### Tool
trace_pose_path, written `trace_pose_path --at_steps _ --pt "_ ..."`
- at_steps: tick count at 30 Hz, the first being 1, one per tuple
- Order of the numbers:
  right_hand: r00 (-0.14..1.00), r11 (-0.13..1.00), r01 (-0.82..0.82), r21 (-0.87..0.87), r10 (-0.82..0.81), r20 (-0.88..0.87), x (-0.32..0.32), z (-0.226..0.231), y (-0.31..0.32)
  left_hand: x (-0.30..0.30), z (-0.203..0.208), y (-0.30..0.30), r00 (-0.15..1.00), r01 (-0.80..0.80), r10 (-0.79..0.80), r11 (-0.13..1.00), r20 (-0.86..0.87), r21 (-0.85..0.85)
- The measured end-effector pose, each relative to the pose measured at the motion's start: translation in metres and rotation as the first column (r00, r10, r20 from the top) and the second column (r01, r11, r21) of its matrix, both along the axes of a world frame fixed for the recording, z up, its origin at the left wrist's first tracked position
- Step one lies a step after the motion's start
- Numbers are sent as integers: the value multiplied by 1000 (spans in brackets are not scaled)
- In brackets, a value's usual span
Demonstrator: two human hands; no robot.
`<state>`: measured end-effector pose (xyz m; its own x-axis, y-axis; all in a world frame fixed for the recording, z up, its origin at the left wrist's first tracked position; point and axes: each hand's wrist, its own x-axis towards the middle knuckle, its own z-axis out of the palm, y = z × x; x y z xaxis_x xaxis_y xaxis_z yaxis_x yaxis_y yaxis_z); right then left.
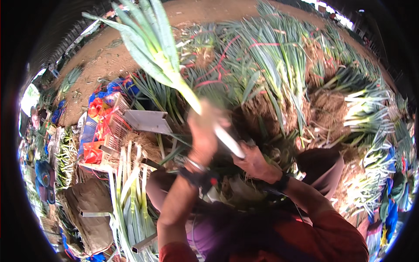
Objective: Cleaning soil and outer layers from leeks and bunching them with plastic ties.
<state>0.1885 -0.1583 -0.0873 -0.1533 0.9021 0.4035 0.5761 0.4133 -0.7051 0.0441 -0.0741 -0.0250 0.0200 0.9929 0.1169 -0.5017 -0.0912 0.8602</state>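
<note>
Head view: the left hand point(203, 129) is clasping one leek point(229, 143) — fingers curled round its shaft — while the leek's green leaves point(150, 48) are fanning out above and left of that hand. The right hand point(256, 163) is bending its fingers at the white lower end, apparently touching; shadow is obscuring whether it grips anything. Left of the left hand a crate point(120, 114) is standing; right of the right hand leek bundles point(369, 109) are lying.
</note>
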Motion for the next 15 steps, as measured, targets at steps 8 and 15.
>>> trace_pose_path --at_steps 8,15 --pt "666 842 -201 -500 492 560 139 -101 -85 -100 -1 95 967 -252 249 965 -46 -79" --pt "738 795 -581 -173 425 -524 94 -25 1 -29 -52 72 1000 -3 2 985 -6 -171"
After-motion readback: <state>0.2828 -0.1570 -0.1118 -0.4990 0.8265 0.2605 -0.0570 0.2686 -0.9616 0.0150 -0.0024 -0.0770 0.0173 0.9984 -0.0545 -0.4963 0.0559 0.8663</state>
